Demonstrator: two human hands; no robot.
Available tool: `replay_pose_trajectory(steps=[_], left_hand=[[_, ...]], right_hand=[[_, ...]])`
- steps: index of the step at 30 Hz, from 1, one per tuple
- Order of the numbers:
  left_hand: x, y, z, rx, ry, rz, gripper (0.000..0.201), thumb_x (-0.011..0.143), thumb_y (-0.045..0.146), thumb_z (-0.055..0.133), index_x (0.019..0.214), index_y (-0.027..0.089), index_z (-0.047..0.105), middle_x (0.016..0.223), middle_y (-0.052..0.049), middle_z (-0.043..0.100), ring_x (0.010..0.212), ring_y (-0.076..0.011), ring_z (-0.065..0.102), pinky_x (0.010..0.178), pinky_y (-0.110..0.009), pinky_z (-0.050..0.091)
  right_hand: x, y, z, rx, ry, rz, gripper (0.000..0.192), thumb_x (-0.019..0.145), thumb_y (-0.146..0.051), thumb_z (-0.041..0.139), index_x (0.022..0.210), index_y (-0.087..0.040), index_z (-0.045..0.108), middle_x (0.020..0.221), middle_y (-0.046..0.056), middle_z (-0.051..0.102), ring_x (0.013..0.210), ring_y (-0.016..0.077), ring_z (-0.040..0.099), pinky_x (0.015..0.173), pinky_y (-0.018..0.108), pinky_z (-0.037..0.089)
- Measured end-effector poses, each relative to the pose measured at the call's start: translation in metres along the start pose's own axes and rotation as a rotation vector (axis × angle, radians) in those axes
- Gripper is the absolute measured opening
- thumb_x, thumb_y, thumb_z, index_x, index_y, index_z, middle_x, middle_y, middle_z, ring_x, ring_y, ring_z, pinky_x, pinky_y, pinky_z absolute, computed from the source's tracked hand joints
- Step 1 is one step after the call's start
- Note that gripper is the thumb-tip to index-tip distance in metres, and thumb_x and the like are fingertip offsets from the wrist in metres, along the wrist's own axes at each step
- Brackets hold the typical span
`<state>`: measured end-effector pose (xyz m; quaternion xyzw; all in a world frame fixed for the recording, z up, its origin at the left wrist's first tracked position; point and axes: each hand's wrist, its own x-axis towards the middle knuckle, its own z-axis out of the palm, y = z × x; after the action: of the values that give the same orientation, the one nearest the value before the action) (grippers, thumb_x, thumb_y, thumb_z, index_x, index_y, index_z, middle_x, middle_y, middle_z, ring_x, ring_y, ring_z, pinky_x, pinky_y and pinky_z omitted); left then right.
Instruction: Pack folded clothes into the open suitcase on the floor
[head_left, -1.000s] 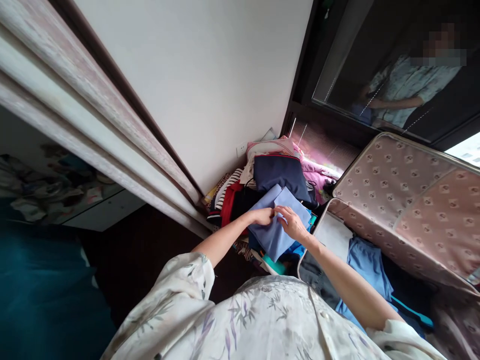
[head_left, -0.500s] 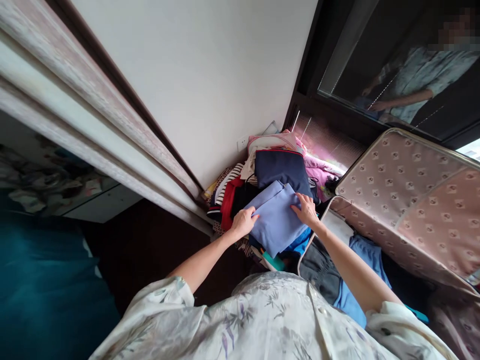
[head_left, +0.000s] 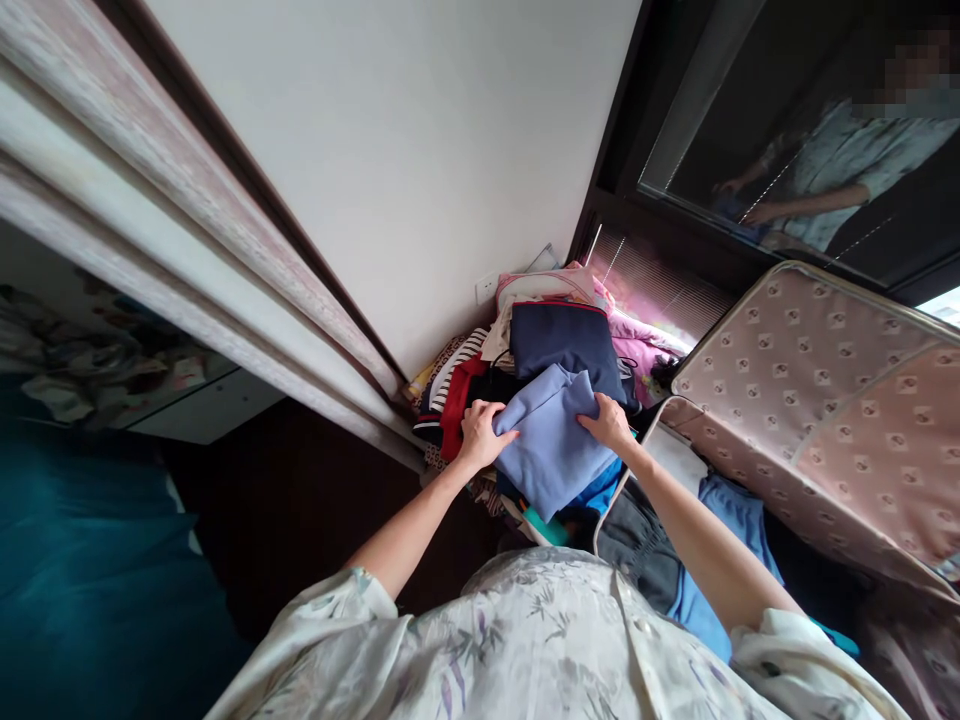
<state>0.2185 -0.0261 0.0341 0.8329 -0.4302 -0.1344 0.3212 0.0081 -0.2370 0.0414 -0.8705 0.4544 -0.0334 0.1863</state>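
A folded light-blue garment (head_left: 549, 445) lies on top of a heap of clothes (head_left: 525, 360) by the wall. My left hand (head_left: 481, 433) grips the garment's left edge. Its right upper edge is held by my right hand (head_left: 609, 421). Just behind the garment sits a folded navy piece (head_left: 564, 340), with red (head_left: 455, 405) and striped clothes to its left and pink ones (head_left: 637, 345) at the back.
An open patterned suitcase (head_left: 817, 420) stands at the right, with blue (head_left: 731, 520) and dark clothes inside. A sliding wardrobe door frame (head_left: 195, 250) runs along the left. A dark glass pane (head_left: 810, 130) at upper right reflects a person. Dark floor (head_left: 285, 500) lies below.
My hands moved from the middle of the light-blue garment out to its two sides and took hold of the edges. The garment is now folded more compactly.
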Motion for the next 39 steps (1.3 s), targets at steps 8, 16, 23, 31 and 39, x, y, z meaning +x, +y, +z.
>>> replay_pose_trajectory(steps=[8, 16, 23, 31, 39], left_hand=[[-0.004, 0.022, 0.002, 0.040, 0.000, 0.178, 0.065, 0.073, 0.031, 0.088, 0.132, 0.026, 0.062, 0.136, -0.011, 0.054, 0.124, -0.0338, 0.053, 0.102, -0.048, 0.046], [0.015, 0.011, 0.006, 0.039, -0.148, -0.024, 0.078, 0.063, 0.039, 0.093, 0.131, 0.018, 0.060, 0.123, -0.015, 0.065, 0.117, -0.0376, 0.061, 0.098, -0.047, 0.048], [0.029, 0.020, -0.003, -0.309, -0.264, -0.072, 0.044, 0.069, 0.044, 0.087, 0.095, 0.019, 0.063, 0.096, -0.005, 0.071, 0.093, -0.0232, 0.068, 0.083, -0.033, 0.053], [0.062, 0.028, -0.006, -0.805, -0.719, -0.341, 0.051, 0.064, 0.048, 0.091, 0.094, 0.015, 0.067, 0.087, -0.006, 0.073, 0.078, -0.0195, 0.069, 0.069, -0.030, 0.055], [0.051, 0.019, -0.012, -0.921, -0.655, -0.301, 0.050, 0.060, 0.031, 0.087, 0.101, 0.015, 0.065, 0.091, -0.005, 0.072, 0.078, -0.0197, 0.068, 0.072, -0.032, 0.055]], right_hand=[[-0.020, -0.001, 0.000, 0.183, 0.142, -0.195, 0.030, 0.079, -0.022, 0.057, 0.108, -0.021, 0.065, 0.110, 0.009, 0.069, 0.107, 0.0270, 0.059, 0.095, 0.044, 0.048], [-0.034, 0.008, 0.003, 0.098, 0.152, -0.007, 0.062, 0.085, -0.033, 0.061, 0.145, -0.025, 0.049, 0.132, 0.013, 0.062, 0.117, 0.0338, 0.052, 0.096, 0.051, 0.044], [-0.047, -0.022, -0.004, 0.012, 0.198, -0.117, 0.064, 0.090, -0.030, 0.055, 0.153, -0.022, 0.044, 0.122, 0.015, 0.063, 0.108, 0.0325, 0.059, 0.091, 0.045, 0.048], [-0.038, -0.057, 0.007, 0.240, -0.091, -0.190, 0.043, 0.077, -0.007, 0.051, 0.117, -0.017, 0.065, 0.084, 0.005, 0.068, 0.078, 0.0210, 0.064, 0.077, 0.033, 0.049], [-0.075, -0.032, -0.024, 0.748, 0.082, -0.198, 0.012, 0.069, -0.020, 0.059, 0.080, -0.023, 0.058, 0.072, -0.002, 0.065, 0.064, 0.0152, 0.059, 0.064, 0.029, 0.049]])
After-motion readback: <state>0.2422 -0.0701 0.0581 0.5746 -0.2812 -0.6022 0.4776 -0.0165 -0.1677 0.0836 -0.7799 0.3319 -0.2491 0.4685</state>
